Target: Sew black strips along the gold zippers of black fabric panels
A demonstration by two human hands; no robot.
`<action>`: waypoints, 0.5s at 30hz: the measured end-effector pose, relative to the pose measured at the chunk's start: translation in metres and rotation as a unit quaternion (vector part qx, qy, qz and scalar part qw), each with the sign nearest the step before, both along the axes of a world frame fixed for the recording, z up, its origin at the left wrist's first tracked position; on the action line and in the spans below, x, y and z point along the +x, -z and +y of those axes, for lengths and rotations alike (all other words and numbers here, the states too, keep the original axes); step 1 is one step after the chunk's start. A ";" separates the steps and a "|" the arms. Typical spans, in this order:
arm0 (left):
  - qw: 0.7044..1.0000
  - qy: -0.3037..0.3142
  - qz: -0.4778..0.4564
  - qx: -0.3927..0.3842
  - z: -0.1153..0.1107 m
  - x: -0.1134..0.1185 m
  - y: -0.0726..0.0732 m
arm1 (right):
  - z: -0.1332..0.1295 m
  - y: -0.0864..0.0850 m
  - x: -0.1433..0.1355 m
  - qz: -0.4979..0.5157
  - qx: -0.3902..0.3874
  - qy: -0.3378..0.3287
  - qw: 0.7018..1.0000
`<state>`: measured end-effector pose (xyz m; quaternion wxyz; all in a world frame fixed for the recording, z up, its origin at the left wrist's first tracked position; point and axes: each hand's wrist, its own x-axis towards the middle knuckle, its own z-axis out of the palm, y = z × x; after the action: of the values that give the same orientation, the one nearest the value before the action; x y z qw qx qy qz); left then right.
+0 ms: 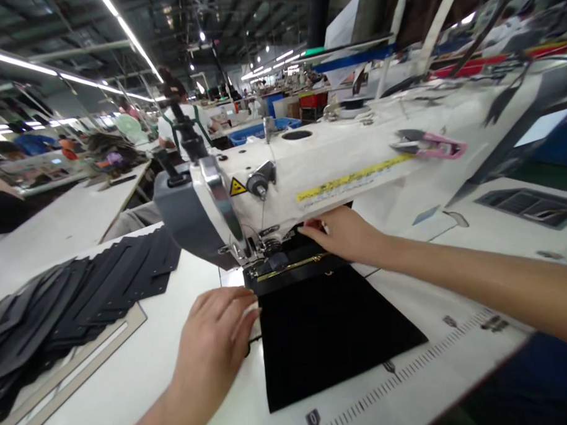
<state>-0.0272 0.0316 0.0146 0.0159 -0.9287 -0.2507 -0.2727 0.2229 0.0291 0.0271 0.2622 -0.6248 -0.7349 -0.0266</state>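
A black fabric piece [325,329] with a gold zipper [292,266] along its upper part lies under the presser foot of a white sewing machine [347,167]. My left hand [217,332] is at the left edge of the piece, fingers bent and thumb near the fingertips; what it pinches is too small to make out. Behind the zipper, beneath the machine arm, my right hand [344,234] has its thumb and fingers close together at the black material. Its fingertips are partly hidden by the machine.
Overlapping black pieces [91,287] and a beige slotted template [79,362] lie on the left. Pink-handled snips [430,143] rest on the machine arm. A printed ruler [401,372] runs along the table's front. A person [182,117] sits beyond the machine.
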 end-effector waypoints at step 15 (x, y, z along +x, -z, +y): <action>0.995 -0.045 0.020 -0.086 0.026 -0.003 -0.006 | -0.026 0.020 -0.081 -0.091 -0.047 -0.122 0.987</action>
<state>-0.0304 0.0572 0.0204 -0.0473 -0.9198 -0.3143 -0.2302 0.1419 0.0027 0.0075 0.1653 -0.5375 -0.8267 -0.0167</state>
